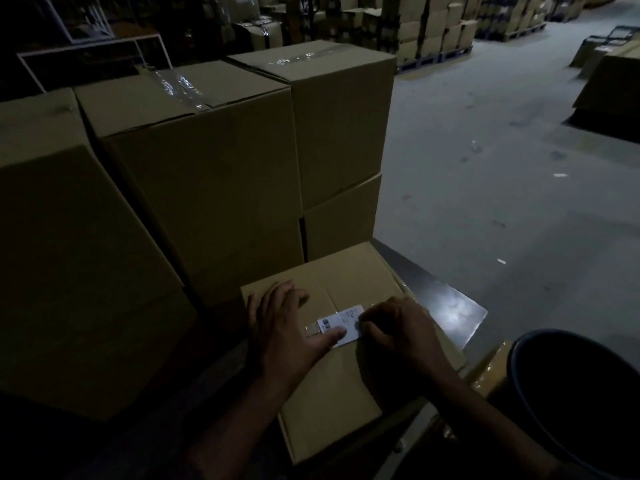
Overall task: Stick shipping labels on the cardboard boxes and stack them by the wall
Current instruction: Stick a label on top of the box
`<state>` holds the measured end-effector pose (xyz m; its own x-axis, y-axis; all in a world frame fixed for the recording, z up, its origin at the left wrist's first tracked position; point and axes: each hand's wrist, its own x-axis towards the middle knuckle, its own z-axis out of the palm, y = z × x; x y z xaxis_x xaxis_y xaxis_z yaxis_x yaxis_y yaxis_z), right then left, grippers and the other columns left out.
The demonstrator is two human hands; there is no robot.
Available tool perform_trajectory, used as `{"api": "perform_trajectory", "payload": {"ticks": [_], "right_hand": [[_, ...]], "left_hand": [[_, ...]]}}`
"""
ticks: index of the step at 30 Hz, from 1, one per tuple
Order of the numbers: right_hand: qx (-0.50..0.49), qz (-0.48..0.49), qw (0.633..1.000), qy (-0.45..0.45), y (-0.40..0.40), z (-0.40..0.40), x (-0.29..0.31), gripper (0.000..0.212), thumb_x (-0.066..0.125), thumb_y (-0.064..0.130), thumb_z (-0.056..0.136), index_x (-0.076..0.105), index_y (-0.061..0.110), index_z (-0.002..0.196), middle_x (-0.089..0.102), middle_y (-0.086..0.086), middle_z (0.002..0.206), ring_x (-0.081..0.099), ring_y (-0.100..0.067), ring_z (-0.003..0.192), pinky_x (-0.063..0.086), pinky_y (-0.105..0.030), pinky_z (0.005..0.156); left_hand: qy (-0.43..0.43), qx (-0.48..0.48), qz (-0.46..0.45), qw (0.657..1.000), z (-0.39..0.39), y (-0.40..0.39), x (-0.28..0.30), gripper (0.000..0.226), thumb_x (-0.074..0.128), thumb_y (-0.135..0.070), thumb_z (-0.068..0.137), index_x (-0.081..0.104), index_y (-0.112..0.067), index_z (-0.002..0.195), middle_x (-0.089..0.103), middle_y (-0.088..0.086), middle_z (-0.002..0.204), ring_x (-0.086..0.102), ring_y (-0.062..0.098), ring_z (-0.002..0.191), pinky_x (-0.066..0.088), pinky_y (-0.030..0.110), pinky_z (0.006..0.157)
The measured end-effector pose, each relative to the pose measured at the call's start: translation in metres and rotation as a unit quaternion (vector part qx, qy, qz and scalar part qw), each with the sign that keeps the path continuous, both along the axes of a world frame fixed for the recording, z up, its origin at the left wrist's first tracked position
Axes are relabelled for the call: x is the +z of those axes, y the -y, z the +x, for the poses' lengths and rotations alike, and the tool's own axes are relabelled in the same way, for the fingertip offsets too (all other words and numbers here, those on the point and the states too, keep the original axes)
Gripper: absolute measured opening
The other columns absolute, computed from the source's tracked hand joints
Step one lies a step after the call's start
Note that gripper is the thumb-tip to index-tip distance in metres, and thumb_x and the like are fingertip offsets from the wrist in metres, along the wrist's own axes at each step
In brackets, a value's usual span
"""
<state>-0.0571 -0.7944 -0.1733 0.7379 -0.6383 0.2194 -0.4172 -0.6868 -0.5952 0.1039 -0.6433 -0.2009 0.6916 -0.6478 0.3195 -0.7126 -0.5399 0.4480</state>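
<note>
Both hands are pressing a shipping label (341, 324) onto the top of a low cardboard box (346, 375).

Nearest to the camera, the left hand (287, 327) is lying flat with released fingers (334, 333) holding down the left end of the label, while the right hand (398, 327) is working on its right end with bent fingers; whether they are pinching the label's edge I cannot tell. The label's long axis is running from hand to hand, across the box's taped seam. Behind this box, the stacked boxes (207, 174) are standing taller; to its right, a dark bin (540, 386) and further the grey floor (502, 150).
</note>
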Motion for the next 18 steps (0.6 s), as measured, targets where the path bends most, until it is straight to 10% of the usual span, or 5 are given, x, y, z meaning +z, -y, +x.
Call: {"api": "perform_trajectory", "payload": {"ticks": [18], "right_hand": [[-0.051, -0.005, 0.999, 0.010, -0.0045, -0.0002, -0.0033, 0.012, 0.076, 0.038, 0.083, 0.077, 0.032, 0.093, 0.060, 0.019, 0.083, 0.054, -0.004, 0.083, 0.051, -0.045, 0.088]], "left_hand": [[0.027, -0.010, -0.015, 0.999, -0.0001, -0.0012, 0.0021, 0.081, 0.064, -0.088, 0.066, 0.059, -0.028, 0.119, 0.054, -0.007, 0.138, 0.043, 0.016, 0.142, 0.022, 0.056, 0.122]]}}
